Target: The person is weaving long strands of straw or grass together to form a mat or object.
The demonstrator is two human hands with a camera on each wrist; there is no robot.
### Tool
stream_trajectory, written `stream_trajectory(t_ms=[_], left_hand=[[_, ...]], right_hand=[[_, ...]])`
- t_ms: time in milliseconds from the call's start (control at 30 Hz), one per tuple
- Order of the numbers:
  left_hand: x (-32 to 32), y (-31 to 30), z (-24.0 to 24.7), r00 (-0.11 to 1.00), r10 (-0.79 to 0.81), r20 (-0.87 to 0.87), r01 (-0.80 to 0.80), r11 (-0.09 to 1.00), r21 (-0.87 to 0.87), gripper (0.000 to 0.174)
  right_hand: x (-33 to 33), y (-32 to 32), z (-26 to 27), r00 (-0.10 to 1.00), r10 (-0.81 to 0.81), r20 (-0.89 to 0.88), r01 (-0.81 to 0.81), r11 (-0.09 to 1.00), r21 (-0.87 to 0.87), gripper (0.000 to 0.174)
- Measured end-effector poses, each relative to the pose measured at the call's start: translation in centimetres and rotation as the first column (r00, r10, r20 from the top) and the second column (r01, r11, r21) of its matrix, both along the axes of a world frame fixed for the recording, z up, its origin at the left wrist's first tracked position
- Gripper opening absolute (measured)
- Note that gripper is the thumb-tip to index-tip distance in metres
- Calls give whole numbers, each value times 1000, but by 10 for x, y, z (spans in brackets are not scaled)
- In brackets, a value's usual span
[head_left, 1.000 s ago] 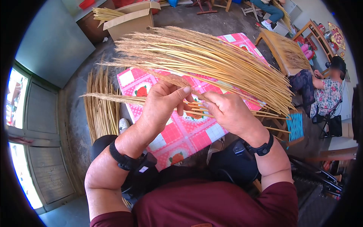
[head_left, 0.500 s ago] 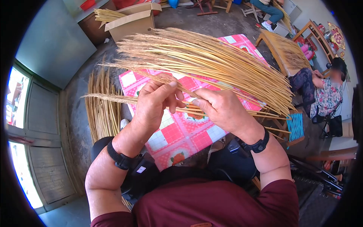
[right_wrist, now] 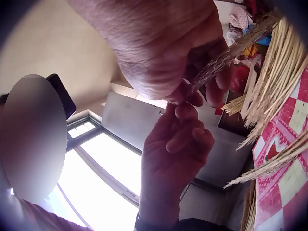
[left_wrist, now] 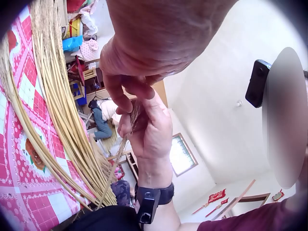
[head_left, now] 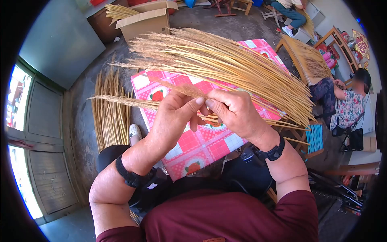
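Left hand and right hand, close together, pinch a feathery stalk; light, even pressure (it could shed) probably serves best.

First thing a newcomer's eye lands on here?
Likely the big sheaf fanned across the pink checked cloth. Then the left hand and right hand, meeting just in front of it, pinching a feathery plume. Maybe next, the cardboard box at the head view's upper left.
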State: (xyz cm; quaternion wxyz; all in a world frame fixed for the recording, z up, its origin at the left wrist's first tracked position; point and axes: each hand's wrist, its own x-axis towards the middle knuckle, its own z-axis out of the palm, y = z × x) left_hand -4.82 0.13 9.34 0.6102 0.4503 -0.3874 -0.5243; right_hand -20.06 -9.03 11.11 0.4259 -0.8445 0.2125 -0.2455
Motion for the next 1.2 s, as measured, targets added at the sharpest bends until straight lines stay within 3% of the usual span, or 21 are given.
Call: stream_trajectory(t_ms=[267, 367, 667, 867, 1067, 1200], left_hand=[[3, 2, 3, 1000, -14, -11, 14, 999, -33, 8], [3, 2, 1, 1000, -24, -7, 24, 1000, -19, 9], [0, 1, 2, 998, -21, 55, 18, 998, 59, 14], [1, -2, -4, 999, -11, 53, 8, 998, 66, 16], [-3, -2, -3, 999, -12, 50, 6, 992, 125, 18], [-9, -3, -12, 998, -23, 58, 13, 987, 160, 16]], right_hand=[[-1, -2, -4, 1000, 14, 23, -17, 992, 122, 16], [-2, 0, -2, 998, -59, 26, 53, 978, 202, 16], [-4, -2, -9, 996, -80, 45, 77, 995, 63, 14], [-3, -1, -14, 990, -106, 89, 100, 993, 70, 15], [-7, -2, -3, 993, -120, 16, 116, 982, 148, 15], [-6, -5, -16, 995, -93, 27, 92, 995, 33, 13]])
